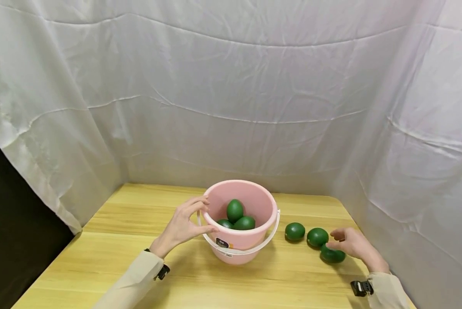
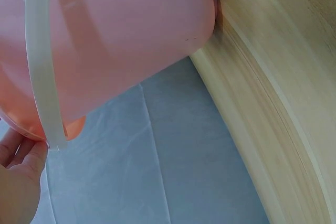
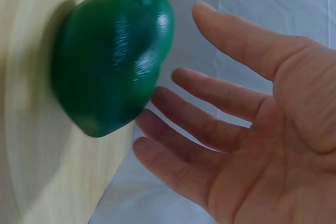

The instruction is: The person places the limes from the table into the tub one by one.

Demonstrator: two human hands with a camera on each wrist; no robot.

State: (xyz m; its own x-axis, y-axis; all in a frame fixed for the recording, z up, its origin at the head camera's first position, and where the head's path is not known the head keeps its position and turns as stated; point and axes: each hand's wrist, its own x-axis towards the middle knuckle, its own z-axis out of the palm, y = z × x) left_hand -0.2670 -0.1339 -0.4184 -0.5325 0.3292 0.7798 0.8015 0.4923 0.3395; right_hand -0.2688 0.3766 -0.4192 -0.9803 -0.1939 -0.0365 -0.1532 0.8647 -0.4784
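Note:
A pink bucket [image 1: 240, 241] with a white handle [image 1: 274, 227] stands on the table, and several glossy dark green avocados [image 1: 235, 210] lie inside it. My left hand [image 1: 182, 223] grips the bucket's rim on the left side; in the left wrist view its fingertips pinch the rim beside the handle's end. On the right, my right hand [image 1: 356, 245] is over the nearest loose avocado [image 1: 332, 255]. The right wrist view shows the fingers spread and gently bent, fingertips close to that avocado [image 3: 105, 66]. Two more avocados, one middle [image 1: 317, 237] and one left [image 1: 294, 231], lie between it and the bucket.
The light wooden table [image 1: 138, 214] carries everything. Grey-white cloth [image 1: 231, 86] hangs behind it and along both sides. A dark area [image 1: 14, 214] shows at the far left beyond the cloth's edge. Both wrists wear black straps.

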